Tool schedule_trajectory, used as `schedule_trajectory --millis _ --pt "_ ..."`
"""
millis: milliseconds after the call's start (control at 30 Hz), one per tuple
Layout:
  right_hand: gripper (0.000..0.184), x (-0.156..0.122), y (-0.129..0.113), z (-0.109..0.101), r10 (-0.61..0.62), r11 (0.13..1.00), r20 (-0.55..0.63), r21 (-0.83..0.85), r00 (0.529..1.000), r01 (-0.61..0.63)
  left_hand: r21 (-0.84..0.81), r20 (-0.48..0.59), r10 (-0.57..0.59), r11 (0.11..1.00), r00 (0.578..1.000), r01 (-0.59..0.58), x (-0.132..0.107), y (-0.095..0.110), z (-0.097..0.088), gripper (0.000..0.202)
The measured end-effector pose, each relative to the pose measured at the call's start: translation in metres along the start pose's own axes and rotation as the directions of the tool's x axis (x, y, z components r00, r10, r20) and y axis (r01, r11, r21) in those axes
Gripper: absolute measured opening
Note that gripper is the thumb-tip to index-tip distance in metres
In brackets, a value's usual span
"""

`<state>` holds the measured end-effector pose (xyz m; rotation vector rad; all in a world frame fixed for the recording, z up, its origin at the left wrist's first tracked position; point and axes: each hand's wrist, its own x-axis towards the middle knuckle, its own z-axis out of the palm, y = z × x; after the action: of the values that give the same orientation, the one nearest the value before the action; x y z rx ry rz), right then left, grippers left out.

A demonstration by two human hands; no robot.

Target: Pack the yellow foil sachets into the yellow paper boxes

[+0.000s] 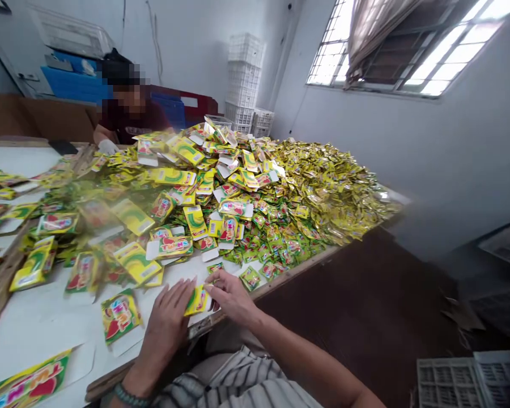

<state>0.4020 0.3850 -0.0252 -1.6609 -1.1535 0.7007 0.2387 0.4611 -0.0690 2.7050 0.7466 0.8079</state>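
Held packet [198, 301] – partly covered by left hand [169, 313]; bottom-left packet [32, 381] – cut off by edge.

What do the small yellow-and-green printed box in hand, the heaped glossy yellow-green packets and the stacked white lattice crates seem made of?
Yellow-and-green box: probably thin, smooth card; nearby boxes show flat white flaps.
Glossy packets: likely plastic film or foil laminate, given crinkles and bright glints.
White lattice crates: seemingly rigid plastic, from their open grid walls; finish unclear.
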Motion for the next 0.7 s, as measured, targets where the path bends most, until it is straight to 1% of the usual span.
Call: schedule_trajectory --millis 33,67,100,133,167,200,233,267,300,333,367,433,533,567,600,633,667,700 --pt "0.018 0.004 0.000 -0.011 0.003 0.999 -0.007 -0.036 1.000 -0.003 -0.050 0.024 -0.077 0.996 0.997 0.078 0.000 -0.002 0.001 0.044" --pt "0.021 0.010 0.001 -0.025 0.008 0.997 -0.034 -0.072 0.999 -0.010 -0.077 0.066 -0.201 0.976 0.977 0.206 0.001 -0.004 -0.001 0.044" --pt "0.023 0.018 0.004 -0.044 0.008 0.992 -0.088 -0.124 0.996 -0.019 -0.078 0.118 -0.353 0.929 0.928 0.363 0.002 -0.006 -0.005 0.047" --pt "0.024 0.027 0.009 -0.066 0.003 0.986 -0.154 -0.167 0.988 -0.029 -0.060 0.170 -0.498 0.856 0.851 0.513 0.003 -0.006 -0.010 0.053" --pt "0.024 0.036 0.014 -0.090 -0.001 0.970 -0.231 -0.237 0.973 -0.055 -0.043 0.212 -0.608 0.776 0.765 0.629 0.004 -0.005 -0.015 0.059" --pt "0.031 0.046 0.021 -0.113 -0.001 0.895 -0.302 -0.425 0.953 -0.134 -0.048 0.242 -0.674 0.710 0.698 0.702 0.004 -0.003 -0.019 0.064" --pt "0.049 0.055 0.028 -0.135 0.020 0.777 -0.331 -0.589 0.943 -0.223 -0.082 0.264 -0.701 0.668 0.662 0.740 0.004 -0.001 -0.023 0.065" --pt "0.066 0.063 0.035 -0.154 0.066 0.655 -0.308 -0.704 0.949 -0.274 -0.133 0.278 -0.704 0.645 0.653 0.752 0.004 0.002 -0.025 0.062" --pt "0.076 0.070 0.042 -0.170 0.111 0.565 -0.248 -0.781 0.962 -0.266 -0.186 0.287 -0.697 0.633 0.657 0.752 0.003 0.004 -0.025 0.058" --pt "0.078 0.075 0.048 -0.181 0.117 0.518 -0.183 -0.827 0.976 -0.217 -0.230 0.292 -0.688 0.624 0.664 0.747 0.003 0.007 -0.024 0.054" --pt "0.076 0.077 0.052 -0.188 0.109 0.503 -0.133 -0.847 0.985 -0.170 -0.265 0.292 -0.684 0.613 0.668 0.744 0.002 0.008 -0.023 0.050" --pt "0.064 0.078 0.055 -0.193 0.057 0.523 -0.077 -0.847 0.995 -0.096 -0.327 0.283 -0.688 0.586 0.668 0.742 0.001 0.010 -0.020 0.049" --pt "0.046 0.070 0.050 -0.183 -0.012 0.568 -0.074 -0.821 0.997 -0.054 -0.401 0.278 -0.678 0.562 0.681 0.723 0.001 0.011 -0.018 0.051" --pt "0.040 0.067 0.047 -0.176 -0.032 0.617 -0.079 -0.786 0.996 -0.042 -0.409 0.280 -0.671 0.564 0.686 0.718 0.002 0.011 -0.019 0.052" --pt "0.032 0.063 0.045 -0.166 -0.048 0.701 -0.093 -0.712 0.995 -0.033 -0.408 0.283 -0.666 0.567 0.690 0.715 0.003 0.012 -0.019 0.051" --pt "0.027 0.059 0.043 -0.154 -0.043 0.810 -0.109 -0.586 0.993 -0.029 -0.406 0.286 -0.664 0.569 0.691 0.715 0.004 0.014 -0.020 0.051" --pt "0.026 0.055 0.041 -0.141 -0.017 0.915 -0.119 -0.403 0.993 -0.032 -0.413 0.287 -0.661 0.567 0.693 0.713 0.006 0.016 -0.021 0.050" --pt "0.029 0.051 0.040 -0.125 0.029 0.981 -0.112 -0.185 0.993 -0.049 -0.431 0.284 -0.659 0.561 0.696 0.707 0.007 0.018 -0.022 0.050"
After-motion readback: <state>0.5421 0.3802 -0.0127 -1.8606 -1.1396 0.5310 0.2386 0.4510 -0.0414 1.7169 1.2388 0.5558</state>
